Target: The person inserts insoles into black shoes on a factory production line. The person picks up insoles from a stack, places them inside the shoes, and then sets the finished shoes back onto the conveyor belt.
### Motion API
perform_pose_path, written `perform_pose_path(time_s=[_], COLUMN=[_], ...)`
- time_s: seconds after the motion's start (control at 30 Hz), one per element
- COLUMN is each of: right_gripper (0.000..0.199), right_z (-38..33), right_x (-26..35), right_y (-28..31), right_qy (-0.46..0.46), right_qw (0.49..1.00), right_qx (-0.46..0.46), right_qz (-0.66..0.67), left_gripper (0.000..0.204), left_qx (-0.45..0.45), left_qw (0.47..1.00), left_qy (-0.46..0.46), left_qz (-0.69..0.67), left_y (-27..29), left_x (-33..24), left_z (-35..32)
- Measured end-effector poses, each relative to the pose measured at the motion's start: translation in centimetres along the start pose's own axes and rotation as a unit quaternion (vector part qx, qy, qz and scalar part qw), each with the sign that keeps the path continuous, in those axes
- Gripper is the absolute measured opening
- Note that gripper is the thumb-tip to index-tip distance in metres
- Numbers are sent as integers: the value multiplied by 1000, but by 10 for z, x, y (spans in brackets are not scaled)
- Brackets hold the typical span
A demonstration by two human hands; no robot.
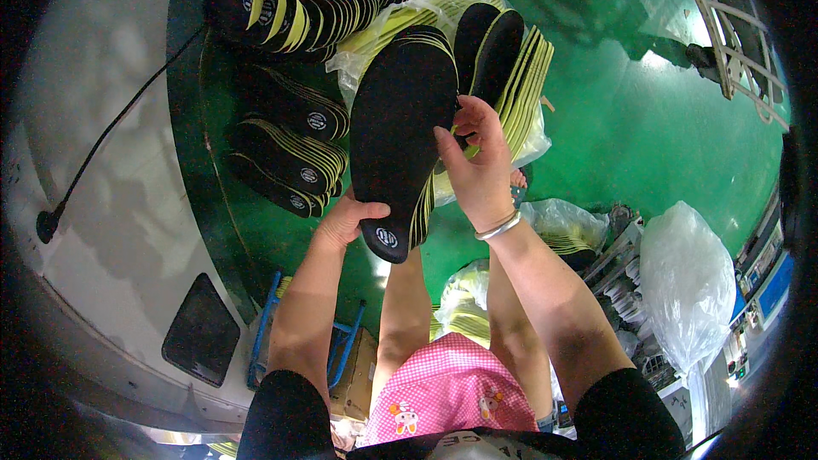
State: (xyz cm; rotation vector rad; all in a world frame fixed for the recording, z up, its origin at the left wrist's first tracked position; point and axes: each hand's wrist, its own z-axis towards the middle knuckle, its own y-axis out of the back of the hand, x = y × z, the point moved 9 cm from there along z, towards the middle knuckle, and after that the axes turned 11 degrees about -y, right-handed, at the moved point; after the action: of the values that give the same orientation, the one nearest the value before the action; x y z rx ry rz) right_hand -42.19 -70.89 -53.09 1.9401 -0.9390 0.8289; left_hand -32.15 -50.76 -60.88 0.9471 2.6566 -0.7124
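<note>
My left hand [348,218] is closed round the near end of a stack of black shoe insoles [404,102]. Its thumb lies on the top insole, beside a round pale mark. Yellow-green edges of the lower insoles show along the stack's right side. At that same edge my right hand [479,162], with a bangle on the wrist, has its thumb apart from its curled fingers. Its thumb tip overlaps the stack in view; whether it touches cannot be told. Behind this hand, more insoles [521,89] stand in a row, yellow-green sides showing.
Piles of insoles [311,17] lie at the far left, smaller bundles [285,162] below them on the green floor [596,119]. A white machine body [102,162] fills the left. At right are a clear plastic bag [686,281] and, farther off, a metal rack [733,25].
</note>
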Motion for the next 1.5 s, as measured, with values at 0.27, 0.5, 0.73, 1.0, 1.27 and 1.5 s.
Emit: perform_pose_path(time_s=[0.27, 0.5, 0.73, 1.0, 1.27, 1.5], right_gripper=[50, 40, 36, 34, 31, 29], right_z=[-36, -184, -232, -246, -249, -251], right_x=[-29, -118, -108, -127, -144, -145], right_y=[9, -13, 5, 3, 5, 9], right_qy=[-54, -193, -211, -239, -209, -189], right_qw=[998, 951, 927, 916, 914, 921], right_qx=[10, 226, 279, 291, 295, 283], right_qz=[-34, -90, -138, -137, -184, -192], left_gripper=[78, 69, 46, 74, 54, 35], left_qx=[-30, -46, -135, -403, -420, -324], left_qw=[995, 971, 951, 900, 904, 935], left_qy=[-72, -152, -151, -166, -79, -129], left_qz=[59, 177, 233, -14, -19, -69], left_y=[-1, -7, 20, 57, 49, 60], left_x=[-22, -40, -79, -238, -248, -252], left_z=[45, 118, 97, 70, 94, 102])
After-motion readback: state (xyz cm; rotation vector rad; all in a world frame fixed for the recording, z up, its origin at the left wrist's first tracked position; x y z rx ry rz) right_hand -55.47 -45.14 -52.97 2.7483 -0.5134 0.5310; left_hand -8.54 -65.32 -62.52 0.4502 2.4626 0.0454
